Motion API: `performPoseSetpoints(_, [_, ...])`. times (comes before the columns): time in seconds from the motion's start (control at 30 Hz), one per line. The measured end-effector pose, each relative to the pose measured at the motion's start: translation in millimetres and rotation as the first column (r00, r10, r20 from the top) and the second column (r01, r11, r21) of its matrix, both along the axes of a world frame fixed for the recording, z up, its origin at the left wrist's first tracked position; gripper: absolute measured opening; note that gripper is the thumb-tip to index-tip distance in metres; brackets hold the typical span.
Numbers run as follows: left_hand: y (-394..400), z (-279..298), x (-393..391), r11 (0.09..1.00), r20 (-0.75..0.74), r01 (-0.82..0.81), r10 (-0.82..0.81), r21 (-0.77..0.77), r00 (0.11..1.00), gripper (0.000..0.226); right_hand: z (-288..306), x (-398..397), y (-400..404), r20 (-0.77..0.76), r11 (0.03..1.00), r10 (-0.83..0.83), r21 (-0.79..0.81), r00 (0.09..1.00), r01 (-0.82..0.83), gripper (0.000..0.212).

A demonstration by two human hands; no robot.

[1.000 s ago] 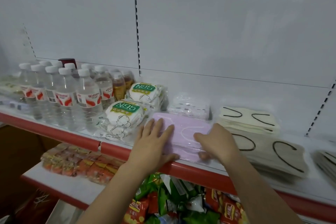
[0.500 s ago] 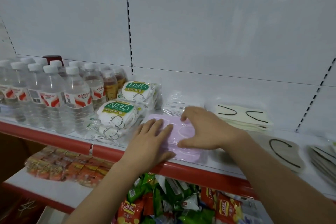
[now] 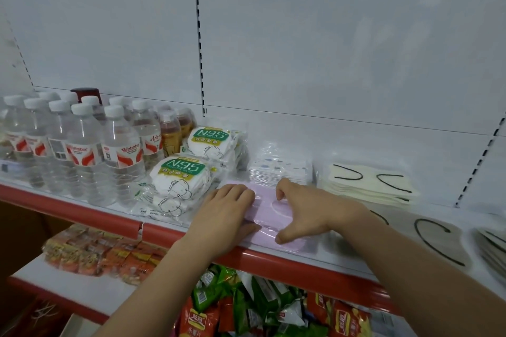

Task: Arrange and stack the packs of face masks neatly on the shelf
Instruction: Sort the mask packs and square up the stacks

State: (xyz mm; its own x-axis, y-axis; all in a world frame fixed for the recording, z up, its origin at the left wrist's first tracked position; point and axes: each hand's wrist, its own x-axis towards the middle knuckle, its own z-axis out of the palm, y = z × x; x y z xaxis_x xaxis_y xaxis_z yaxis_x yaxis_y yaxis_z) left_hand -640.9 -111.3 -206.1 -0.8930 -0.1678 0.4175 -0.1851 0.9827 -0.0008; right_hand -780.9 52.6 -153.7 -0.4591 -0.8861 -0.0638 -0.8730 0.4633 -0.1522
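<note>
Right of N95 packs point(image 3: 179, 172), pink mask pack point(image 3: 269, 224) lies flat at shelf point(image 3: 315, 261) front edge, long axis left-right. Left hand point(image 3: 224, 213) flat on left end; right hand point(image 3: 306, 208) spans right end, thumb at front, nothing gripped. Both equally near.

The shelf point(image 3: 315, 256) is viewed from close above by one head-worn camera, faced forward and down.

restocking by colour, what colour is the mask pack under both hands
Pale pink, or lilac; the mask pack shows only in the head view.
</note>
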Motion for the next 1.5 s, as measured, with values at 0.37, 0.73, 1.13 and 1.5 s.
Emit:
performPoseSetpoints(0.37, [-6,-12,-26,0.996,0.114,-0.052,0.044,0.072,0.992,0.069,-12,-17,-17,0.020,0.990,-0.079,0.118,0.997,0.077,0.076])
performPoseSetpoints(0.73, [-13,-4,-15,0.993,0.247,0.118,-0.113,-0.007,0.962,0.115,-4,-11,-15,0.031,0.993,-0.051,0.107,0.998,0.047,0.074])
performPoseSetpoints(1.13, [-12,-6,-21,0.991,0.188,0.121,-0.109,-0.051,0.976,0.123,-2,-30,-52,0.328,0.971,-0.230,0.016,0.916,0.238,0.042])
performPoseSetpoints(1.5, [-18,-8,-35,0.985,0.096,0.120,-0.108,-0.124,0.989,0.131,17,-40,-59,0.360,0.978,-0.199,0.132,0.911,0.162,0.044])
